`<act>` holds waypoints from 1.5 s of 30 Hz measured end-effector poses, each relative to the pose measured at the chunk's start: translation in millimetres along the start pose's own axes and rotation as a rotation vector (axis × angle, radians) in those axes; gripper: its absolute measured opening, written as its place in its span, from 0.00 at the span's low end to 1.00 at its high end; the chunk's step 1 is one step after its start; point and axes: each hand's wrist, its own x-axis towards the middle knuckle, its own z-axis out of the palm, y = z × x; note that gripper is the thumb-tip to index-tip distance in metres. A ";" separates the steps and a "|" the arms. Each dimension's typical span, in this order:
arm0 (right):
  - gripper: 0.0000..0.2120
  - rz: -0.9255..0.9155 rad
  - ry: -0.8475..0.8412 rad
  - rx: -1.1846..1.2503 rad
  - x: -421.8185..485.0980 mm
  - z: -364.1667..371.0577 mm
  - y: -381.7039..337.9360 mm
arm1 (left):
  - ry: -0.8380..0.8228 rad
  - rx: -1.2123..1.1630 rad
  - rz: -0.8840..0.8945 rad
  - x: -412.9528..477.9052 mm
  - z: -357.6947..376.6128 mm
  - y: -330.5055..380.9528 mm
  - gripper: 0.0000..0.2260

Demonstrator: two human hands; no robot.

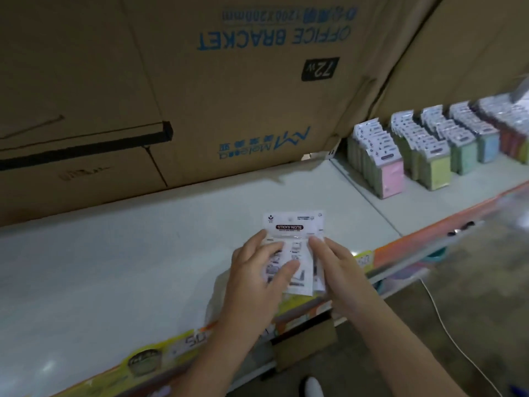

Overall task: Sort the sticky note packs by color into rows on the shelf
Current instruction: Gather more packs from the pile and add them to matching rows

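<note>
The left hand (257,273) and right hand (336,266) hold sticky note packs (292,228) (header up).

Both bare forearms reach forward from the lower edge and converge, so the two grips sit side by side. The left grip (257,270) shows its back, fingers spread and thumb laid across the face of the sticky note pack (292,224) it holds. The right grip (335,267) stands edge-on, its fingers closed over the pack's right edge.
</note>
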 end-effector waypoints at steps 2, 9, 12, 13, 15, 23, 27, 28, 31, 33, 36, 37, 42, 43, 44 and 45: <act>0.15 0.060 0.067 0.084 -5.5 -25.0 5.1 | -0.012 -0.094 -0.006 -2.0 14.5 7.8 0.13; 0.15 0.028 0.092 0.154 -37.0 -115.3 28.8 | -0.132 -0.180 -0.118 -20.5 92.6 42.0 0.13; 0.14 0.008 0.121 0.229 -52.1 -167.9 46.9 | -0.168 -0.012 -0.042 -33.9 144.7 65.3 0.12; 0.15 0.003 0.119 0.254 -57.9 -186.3 52.2 | -0.201 0.037 -0.018 -39.6 163.3 75.1 0.12; 0.16 0.015 0.103 0.299 -70.0 -224.8 62.3 | -0.287 0.102 -0.024 -51.6 202.0 96.0 0.14; 0.18 0.058 0.087 0.494 -112.5 -368.6 90.0 | -0.519 -0.067 -0.152 -82.5 336.4 165.6 0.26; 0.17 -0.051 0.160 0.327 -120.0 -414.9 91.8 | -0.528 -0.313 -0.201 -86.3 380.1 190.7 0.22; 0.17 -0.075 0.202 0.267 -119.5 -423.3 90.8 | -0.532 -0.363 -0.215 -86.3 388.0 195.4 0.21; 0.15 -0.073 0.310 0.209 -114.6 -444.6 89.9 | -0.541 -0.515 -0.296 -82.2 408.0 203.8 0.23; 0.15 -0.061 0.355 0.162 -108.3 -457.4 91.6 | -0.589 -0.632 -0.373 -74.9 417.8 208.8 0.26; 0.14 -0.005 0.360 0.196 -93.9 -479.7 89.2 | -0.656 -0.730 -0.399 -56.9 433.0 212.1 0.27; 0.12 0.006 0.354 0.186 -88.1 -487.7 86.9 | -0.671 -0.759 -0.398 -50.5 438.4 213.1 0.26; 0.05 -0.031 0.410 0.108 -48.3 -531.4 75.7 | -0.622 -0.903 -0.425 -12.8 467.4 220.3 0.25; 0.06 -0.030 0.416 0.097 -38.9 -539.9 71.2 | -0.610 -0.928 -0.427 -3.7 472.8 222.4 0.24; 0.07 -0.022 0.410 0.085 -29.2 -547.2 65.8 | -0.603 -0.942 -0.422 6.2 477.2 224.3 0.22; 0.08 -0.008 0.389 0.078 -18.8 -553.3 59.8 | -0.601 -0.956 -0.410 16.2 481.2 226.4 0.21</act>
